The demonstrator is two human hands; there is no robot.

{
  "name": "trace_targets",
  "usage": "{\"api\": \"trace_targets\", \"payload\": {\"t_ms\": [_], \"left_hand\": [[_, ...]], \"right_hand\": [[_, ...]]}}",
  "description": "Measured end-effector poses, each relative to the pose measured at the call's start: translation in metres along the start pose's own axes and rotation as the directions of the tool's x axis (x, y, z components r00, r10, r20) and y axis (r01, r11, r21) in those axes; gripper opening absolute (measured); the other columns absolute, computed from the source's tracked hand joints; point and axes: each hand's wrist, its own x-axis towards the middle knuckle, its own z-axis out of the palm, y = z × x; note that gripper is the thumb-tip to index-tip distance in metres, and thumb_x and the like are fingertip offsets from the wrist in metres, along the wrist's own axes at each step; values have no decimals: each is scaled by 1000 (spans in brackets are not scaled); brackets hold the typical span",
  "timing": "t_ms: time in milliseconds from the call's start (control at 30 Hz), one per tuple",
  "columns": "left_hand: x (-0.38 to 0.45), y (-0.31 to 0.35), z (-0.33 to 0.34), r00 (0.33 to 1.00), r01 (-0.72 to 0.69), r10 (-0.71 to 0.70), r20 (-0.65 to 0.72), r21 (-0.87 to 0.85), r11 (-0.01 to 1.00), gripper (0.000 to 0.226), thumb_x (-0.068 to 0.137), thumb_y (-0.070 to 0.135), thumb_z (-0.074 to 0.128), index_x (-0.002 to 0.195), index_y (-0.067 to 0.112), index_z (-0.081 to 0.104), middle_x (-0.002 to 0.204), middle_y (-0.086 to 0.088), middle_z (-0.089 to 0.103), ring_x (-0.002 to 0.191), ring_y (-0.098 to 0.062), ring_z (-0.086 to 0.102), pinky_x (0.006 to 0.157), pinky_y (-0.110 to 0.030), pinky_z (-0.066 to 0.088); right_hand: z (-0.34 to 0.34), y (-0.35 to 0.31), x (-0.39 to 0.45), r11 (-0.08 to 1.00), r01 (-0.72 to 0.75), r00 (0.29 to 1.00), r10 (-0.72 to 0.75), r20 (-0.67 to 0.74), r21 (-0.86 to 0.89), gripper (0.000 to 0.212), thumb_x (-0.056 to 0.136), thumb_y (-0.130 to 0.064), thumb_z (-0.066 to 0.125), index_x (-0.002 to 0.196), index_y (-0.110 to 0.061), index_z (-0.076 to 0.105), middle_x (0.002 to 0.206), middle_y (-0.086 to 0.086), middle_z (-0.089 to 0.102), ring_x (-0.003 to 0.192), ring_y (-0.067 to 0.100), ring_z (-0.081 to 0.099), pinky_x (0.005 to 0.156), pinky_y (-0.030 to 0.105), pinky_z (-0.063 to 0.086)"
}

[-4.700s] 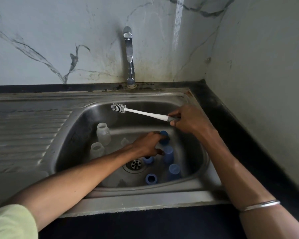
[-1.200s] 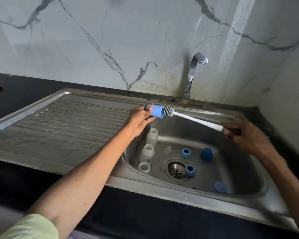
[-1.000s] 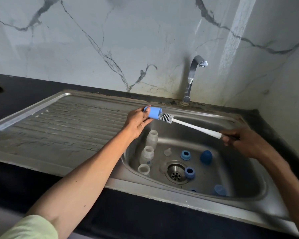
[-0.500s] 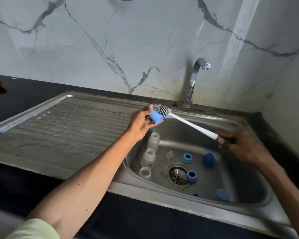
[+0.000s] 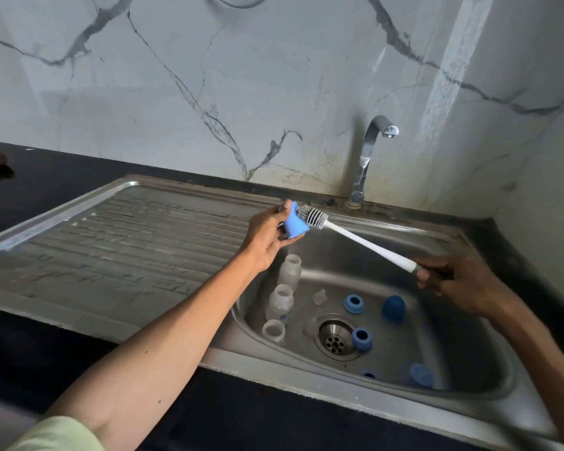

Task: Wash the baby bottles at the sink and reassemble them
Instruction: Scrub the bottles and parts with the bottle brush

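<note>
A blue bottle cap (image 5: 294, 225), pinched in the left hand (image 5: 267, 236), is being scrubbed by the bottle brush (image 5: 313, 217) gripped in the right hand (image 5: 453, 281); rinsing is judged next.

Around the drain (image 5: 335, 340) the sink (image 5: 453, 397) floor is crowded: three clear bottles (image 5: 280, 301) line its left, blue rings (image 5: 360, 338) sit just right and behind, a blue cap (image 5: 393, 308) farther right. The brush (image 5: 355, 237) slants across above the drain (its handle barring that path). Left of the drain, the ribbed drainboard (image 5: 118, 242) lies bare.
</note>
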Motion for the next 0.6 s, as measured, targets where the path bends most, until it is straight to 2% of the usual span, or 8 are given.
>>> {"api": "trace_targets", "payload": {"t_ms": [133,200,333,400,500,600], "left_hand": [[-9,-6,9,995,69,-68,73,-21,997,15,94,19,66,97,4,63,108,-19,63,106,-38,63,77,-57,58],[-11,-5,12,995,82,-79,55,-60,995,17,94,17,65,96,1,61,108,-22,63,112,-42,62,75,-57,57],[-4,1,6,999,43,-43,-5,-90,995,20,94,20,64,99,0,63,122,-25,64,112,-38,63,92,-56,55],[-2,1,4,999,34,-35,-12,-70,997,17,96,19,62,100,2,63,120,-23,64,106,-34,65,92,-54,54],[-2,-3,6,999,34,-34,-1,-47,998,18,98,10,58,113,2,65,124,-22,64,99,-31,67,92,-52,53],[-3,-6,10,999,44,-44,15,-57,997,31,99,1,53,129,-3,58,124,-22,62,109,-34,63,94,-50,52]], "right_hand": [[13,-6,0,999,53,996,-53,-70,-13,31,98,-23,55,127,-19,63,90,-11,60,79,-3,50,65,10,32],[17,-10,0,998,60,996,-61,-66,-18,31,98,-25,54,127,-19,62,89,-11,58,78,-5,49,63,10,30],[5,-2,0,998,53,998,-53,22,-34,28,97,-23,56,123,-16,66,70,-22,55,72,-7,47,66,10,32],[1,1,-1,998,51,998,-50,24,-42,25,96,-22,58,119,-17,69,57,-25,55,69,-7,48,66,13,34],[7,-2,0,997,44,999,-45,-21,-55,26,97,-25,57,119,-17,69,69,-21,55,70,-5,49,63,17,34],[15,-7,0,999,26,998,-27,-56,-25,28,98,-26,54,123,-21,65,81,-9,61,76,4,54,61,15,34]]}}
